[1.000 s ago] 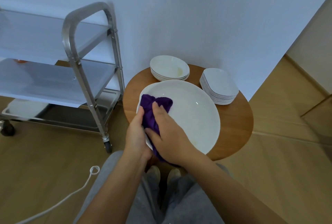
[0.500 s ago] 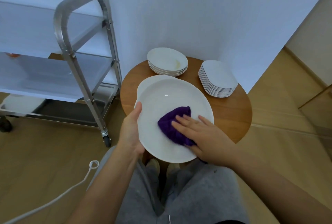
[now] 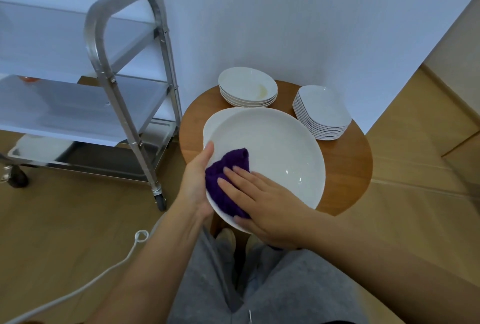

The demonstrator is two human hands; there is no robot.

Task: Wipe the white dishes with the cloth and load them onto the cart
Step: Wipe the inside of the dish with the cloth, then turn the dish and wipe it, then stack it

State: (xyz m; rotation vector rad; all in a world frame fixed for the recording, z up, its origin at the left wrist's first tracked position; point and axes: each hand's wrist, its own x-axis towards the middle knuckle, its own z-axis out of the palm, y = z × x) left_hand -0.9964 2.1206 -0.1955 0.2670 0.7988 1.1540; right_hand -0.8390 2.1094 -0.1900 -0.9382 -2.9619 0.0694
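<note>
**Q:** What has moved since half a second ago?

**A:** Sliding left across the plate [image 3: 270, 152], the cloth [image 3: 227, 181] now sits at the plate's lower-left edge, close to the left hand [image 3: 196, 183]. Half a second ago it lay nearer the plate's middle; a second ago it was bunched at the upper-left rim. So the wiping runs in sweeps over the dish's face.

**Q:** What does that mean for the task?

**A:** By my reading, this plate is mid-wipe and not yet ready for the cart [image 3: 124, 85], which stands at the left of the frame.

**Q:** How are the hands set?

**A:** The right hand [image 3: 262, 207], at lower centre, lies flat, fingers straight, pressing the purple cloth against the plate. The left hand grips the plate's left rim, thumb over the edge, fingers hidden behind it.

**Q:** Where is the plate relative to that grip?

**A:** It spreads up and right from the left hand, tilted toward the viewer, in front of the round table [image 3: 345, 181]. Another white plate's rim peeks out behind its upper left.

**Q:** What else waits?

**A:** Two stacks on the table's far side: bowls [image 3: 248, 86] at centre, the top one stained yellowish, and square plates [image 3: 322, 110] to their right.
</note>
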